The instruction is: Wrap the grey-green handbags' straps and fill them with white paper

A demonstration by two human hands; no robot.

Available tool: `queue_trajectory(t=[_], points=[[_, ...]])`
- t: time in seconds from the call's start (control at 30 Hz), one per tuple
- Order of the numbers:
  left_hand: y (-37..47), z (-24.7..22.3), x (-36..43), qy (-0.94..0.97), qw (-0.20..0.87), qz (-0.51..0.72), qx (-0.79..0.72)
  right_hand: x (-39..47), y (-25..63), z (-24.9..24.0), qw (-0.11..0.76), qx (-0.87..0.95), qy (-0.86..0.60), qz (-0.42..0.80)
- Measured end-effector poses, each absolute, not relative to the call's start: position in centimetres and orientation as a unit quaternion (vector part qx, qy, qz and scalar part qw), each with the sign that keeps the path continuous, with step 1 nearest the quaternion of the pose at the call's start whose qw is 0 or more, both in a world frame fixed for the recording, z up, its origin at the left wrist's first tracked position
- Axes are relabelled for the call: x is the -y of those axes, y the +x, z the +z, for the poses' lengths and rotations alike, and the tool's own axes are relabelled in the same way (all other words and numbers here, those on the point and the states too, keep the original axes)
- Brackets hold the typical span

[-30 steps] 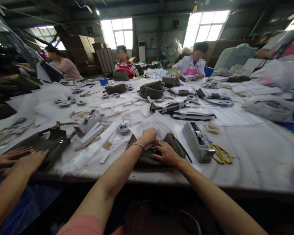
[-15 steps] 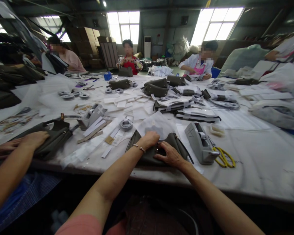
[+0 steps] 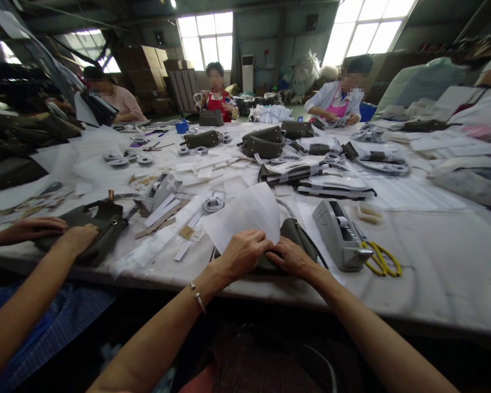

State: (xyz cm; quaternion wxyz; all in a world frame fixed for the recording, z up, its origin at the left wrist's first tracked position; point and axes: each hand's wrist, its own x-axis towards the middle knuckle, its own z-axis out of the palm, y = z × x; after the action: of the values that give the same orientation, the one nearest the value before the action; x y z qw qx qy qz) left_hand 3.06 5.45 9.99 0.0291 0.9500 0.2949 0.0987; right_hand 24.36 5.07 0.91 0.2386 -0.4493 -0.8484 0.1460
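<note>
A dark olive handbag (image 3: 292, 233) lies in front of me at the table edge, largely covered by my hands and a sheet. My left hand (image 3: 243, 252) is closed on the lower edge of a thin white paper sheet (image 3: 245, 210), which stands up over the bag. Close beside it, my right hand (image 3: 290, 255) is closed at the bag's upper edge, thumb and fingers together near the sheet's corner. What lies under the fingertips is partly hidden. A grey tape dispenser (image 3: 339, 237) stands to the right, with yellow-handled scissors (image 3: 382, 259) beside it.
At left, a co-worker's hands (image 3: 76, 239) rest on another olive bag (image 3: 106, 215). A second tape dispenser (image 3: 161, 191), paper strips (image 3: 161, 218) and a coiled wrapped strap (image 3: 213, 203) lie between us. More bags (image 3: 262, 143) are farther back, with several people across the table.
My left hand has drawn the white sheet up and toward me, so it now covers more of the bag. My right hand has shifted slightly right, its fingers closer together.
</note>
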Motion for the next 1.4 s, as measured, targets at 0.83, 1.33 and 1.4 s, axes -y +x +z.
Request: queue_trajectory(t=[0.83,1.33,1.4], points=[[4.6,7.3,-5.4,0.897,0.097,-0.003,-0.431,-4.3,23.9,1.3,0.226,0.861,-0.447,0.088],[3.2,6.3,-5.0,0.949,0.06,0.014,-0.31,-4.2,24.0,0.1,0.168,0.83,-0.526,0.08],[2.9,6.0,-4.7,0.944,0.07,0.032,-0.32,-4.1,24.0,0.0,0.156,0.828,-0.533,0.077]])
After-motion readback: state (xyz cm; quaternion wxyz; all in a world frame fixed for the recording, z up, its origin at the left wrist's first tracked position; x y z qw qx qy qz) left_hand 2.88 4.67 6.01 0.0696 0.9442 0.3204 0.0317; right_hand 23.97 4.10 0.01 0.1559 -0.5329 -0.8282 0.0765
